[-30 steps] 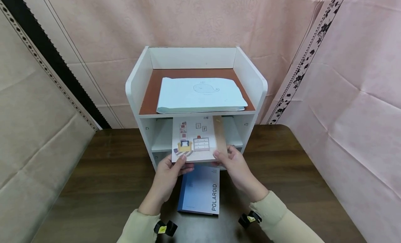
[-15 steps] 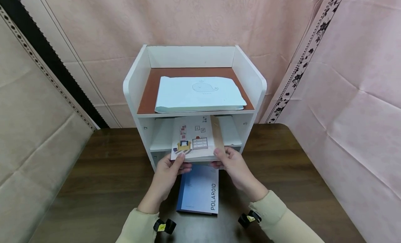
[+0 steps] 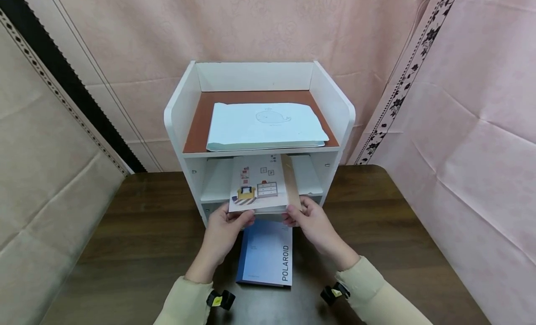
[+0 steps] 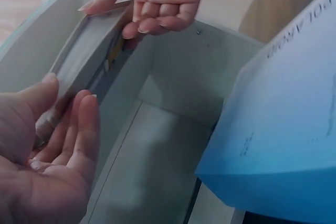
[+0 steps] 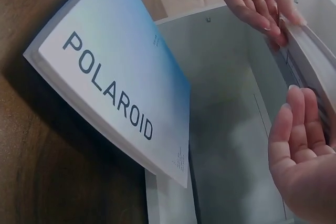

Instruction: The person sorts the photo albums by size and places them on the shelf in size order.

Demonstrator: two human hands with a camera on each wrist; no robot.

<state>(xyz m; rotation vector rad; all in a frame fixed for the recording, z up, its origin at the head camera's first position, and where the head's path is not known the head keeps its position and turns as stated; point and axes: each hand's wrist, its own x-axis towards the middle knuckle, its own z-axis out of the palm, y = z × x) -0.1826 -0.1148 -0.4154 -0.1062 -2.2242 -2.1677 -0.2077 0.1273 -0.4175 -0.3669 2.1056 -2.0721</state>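
White booklet (image 3: 261, 180) with tan strip (image 3: 290, 178), blue-gradient book (image 3: 267, 253), white shelf unit (image 3: 256, 76).

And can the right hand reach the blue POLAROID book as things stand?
Probably, once the right hand lets go of the illustrated book: nothing covers the near end of the blue book.

POLAROID is printed in dark capitals on the blue book (image 3: 267, 255); small marks on the illustrated book (image 3: 260, 180) cannot be read.
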